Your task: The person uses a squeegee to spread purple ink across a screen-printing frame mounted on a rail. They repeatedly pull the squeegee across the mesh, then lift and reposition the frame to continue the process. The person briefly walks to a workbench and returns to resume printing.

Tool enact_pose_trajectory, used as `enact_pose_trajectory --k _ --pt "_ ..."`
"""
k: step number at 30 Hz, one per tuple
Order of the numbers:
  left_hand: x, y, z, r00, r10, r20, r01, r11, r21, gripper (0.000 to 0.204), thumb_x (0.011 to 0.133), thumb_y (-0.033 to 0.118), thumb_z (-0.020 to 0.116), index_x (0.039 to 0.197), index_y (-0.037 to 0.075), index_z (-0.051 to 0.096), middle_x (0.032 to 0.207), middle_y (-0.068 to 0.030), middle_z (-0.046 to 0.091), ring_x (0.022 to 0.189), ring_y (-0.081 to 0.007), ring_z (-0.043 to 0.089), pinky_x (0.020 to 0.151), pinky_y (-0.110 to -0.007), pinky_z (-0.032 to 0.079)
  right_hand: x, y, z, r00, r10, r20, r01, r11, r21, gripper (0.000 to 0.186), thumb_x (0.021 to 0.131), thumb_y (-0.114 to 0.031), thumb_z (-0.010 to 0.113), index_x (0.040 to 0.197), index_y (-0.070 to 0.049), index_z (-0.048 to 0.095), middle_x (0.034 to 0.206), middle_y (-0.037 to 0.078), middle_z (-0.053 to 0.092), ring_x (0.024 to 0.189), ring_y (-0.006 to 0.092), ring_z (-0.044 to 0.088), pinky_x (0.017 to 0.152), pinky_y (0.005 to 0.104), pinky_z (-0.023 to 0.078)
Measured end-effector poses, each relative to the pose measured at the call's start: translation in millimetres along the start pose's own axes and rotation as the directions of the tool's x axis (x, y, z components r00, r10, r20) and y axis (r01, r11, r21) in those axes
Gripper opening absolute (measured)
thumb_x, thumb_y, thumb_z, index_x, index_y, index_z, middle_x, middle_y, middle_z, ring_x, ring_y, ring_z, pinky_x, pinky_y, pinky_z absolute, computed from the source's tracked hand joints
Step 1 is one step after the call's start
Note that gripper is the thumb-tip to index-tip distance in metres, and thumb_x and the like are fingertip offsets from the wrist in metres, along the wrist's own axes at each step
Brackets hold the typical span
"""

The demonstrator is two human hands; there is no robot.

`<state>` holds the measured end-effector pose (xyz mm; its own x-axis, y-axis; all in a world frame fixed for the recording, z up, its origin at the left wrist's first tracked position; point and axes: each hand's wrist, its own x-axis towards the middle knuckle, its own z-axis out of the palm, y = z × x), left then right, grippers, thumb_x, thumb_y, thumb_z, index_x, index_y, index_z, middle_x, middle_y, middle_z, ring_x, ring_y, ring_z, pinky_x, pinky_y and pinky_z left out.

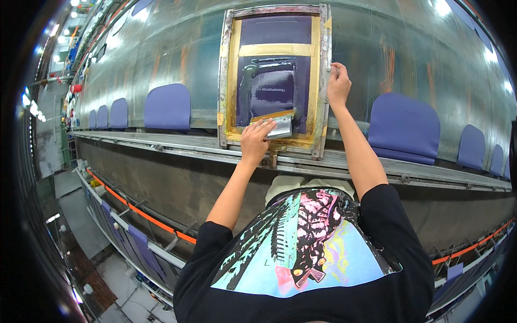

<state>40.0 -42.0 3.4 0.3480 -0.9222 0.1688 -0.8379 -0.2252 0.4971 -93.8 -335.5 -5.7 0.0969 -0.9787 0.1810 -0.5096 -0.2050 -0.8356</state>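
Observation:
A screen-printing frame [222, 97] with purple mesh, yellow tape and a glossy patch of ink with printed lettering stands on a long metal table. Near the frame's lower end, my left hand [257, 139] grips a squeegee [280, 128] with a metal holder and amber blade, resting on the mesh. My right hand [339, 85] is closed at the frame's right side bar, fingertips at its outer edge; whether it grips the bar is hard to make out.
Purple cut panels [403, 132] lie in a row on the table [177, 59] either side of the frame. A metal rail [134, 139] runs along the near edge. Behind me on both sides is a rack [134, 207] with an orange strip and hanging purple pieces.

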Motion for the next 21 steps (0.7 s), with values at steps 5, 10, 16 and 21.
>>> enact_pose_trajectory --k 5,10,16,21 --pt "-24 -2 -8 0.993 0.102 0.052 -0.101 0.995 -0.012 0.062 0.066 -0.001 0.076 0.124 0.021 0.073 0.133 0.0019 0.070 0.122 -0.0261 0.064 0.105 -0.045 0.048 11 4 -5 0.999 0.033 -0.007 -0.033 0.996 -0.083 0.017 0.103 -0.024 0.058 0.112 -0.014 0.069 0.078 0.019 0.071 0.077 0.0403 0.070 0.072 0.0506 0.051" --pt "-4 -12 7 0.986 0.164 0.012 -0.164 0.982 0.094 0.059 0.070 -0.004 0.072 0.122 0.022 0.074 0.131 0.0032 0.071 0.123 -0.0237 0.065 0.107 -0.047 0.047 11 1 -9 0.998 0.068 0.010 -0.066 0.990 -0.126 0.019 0.104 -0.027 0.057 0.111 -0.015 0.069 0.082 0.020 0.072 0.082 0.0427 0.070 0.074 0.0534 0.052" --pt "149 -38 -9 0.999 0.019 -0.045 -0.027 0.986 -0.167 0.048 0.073 -0.002 0.074 0.115 0.021 0.078 0.115 -0.0024 0.076 0.100 -0.0258 0.071 0.086 -0.037 0.057 13 0 -4 0.999 0.051 0.008 -0.050 0.990 -0.133 0.019 0.104 -0.027 0.057 0.110 -0.014 0.069 0.087 0.021 0.073 0.087 0.0452 0.070 0.076 0.0540 0.052" --pt "148 -44 7 0.990 0.085 -0.111 -0.081 0.996 0.040 0.043 0.073 -0.002 0.071 0.108 0.021 0.079 0.112 0.0008 0.077 0.100 -0.0238 0.071 0.083 -0.038 0.056 4 0 3 0.998 0.061 0.030 -0.058 0.993 -0.099 0.018 0.103 -0.025 0.059 0.110 -0.013 0.070 0.088 0.021 0.073 0.087 0.0448 0.070 0.076 0.0533 0.053"
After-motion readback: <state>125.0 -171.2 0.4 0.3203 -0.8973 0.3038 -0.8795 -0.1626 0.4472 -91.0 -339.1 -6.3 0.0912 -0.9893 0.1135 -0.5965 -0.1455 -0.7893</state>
